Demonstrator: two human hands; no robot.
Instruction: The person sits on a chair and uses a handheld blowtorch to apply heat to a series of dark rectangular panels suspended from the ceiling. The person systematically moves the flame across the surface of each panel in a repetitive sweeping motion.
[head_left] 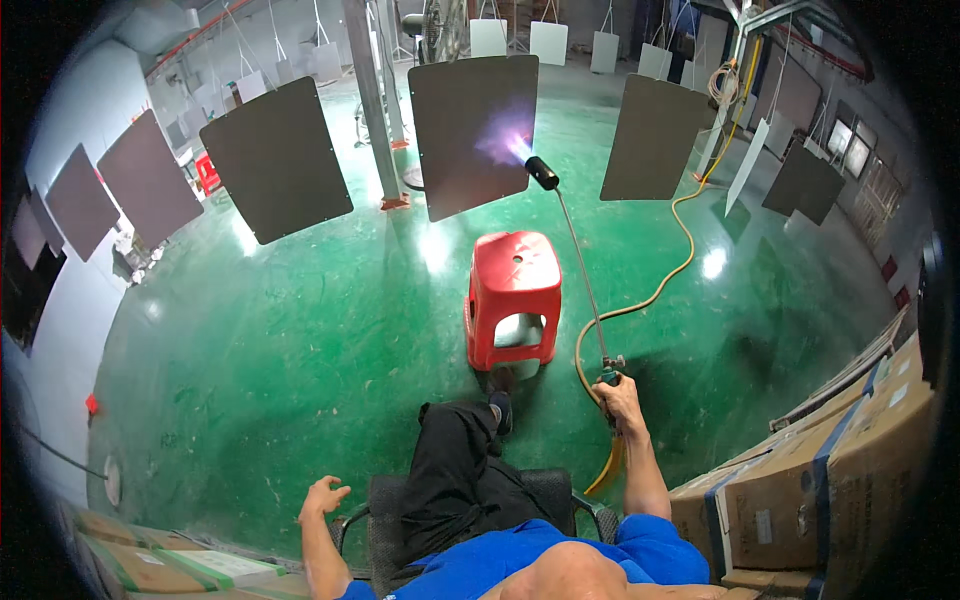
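Head view: we saw the right hand [620, 402], low and right of centre in the frame, wrapped around the grip of a gas torch [542, 173]. Its thin wand [575, 250] slanted up to a black burner at upper centre, where a blue-violet flame [517, 148] showed in front of a dark panel [460, 150]. We could not tell whether flame and panel touched. The left hand [324, 496], at lower left of centre, held nothing; its fingers curled loosely beside the chair [550, 490].

Scorching or warping struck us as the nearest danger, should the flame dwell on one patch of the panel. We could not make out what held that panel up; if it hung freely, a knock from the burner might set it swinging. With a single hand on so long a wand, we judged that a small turn of the wrist would carry the burner far.

The yellow hose [579, 350] looped across the green floor [300, 380] right of centre, so a snag or a foot on it could tug the torch off aim. Below the burner stood a red stool [515, 262]; were the wand to droop, its top might catch the heat, and it looked like plastic. Cardboard boxes [770, 510] filled the lower right, and a dropped or swung torch could, we thought, set them alight.
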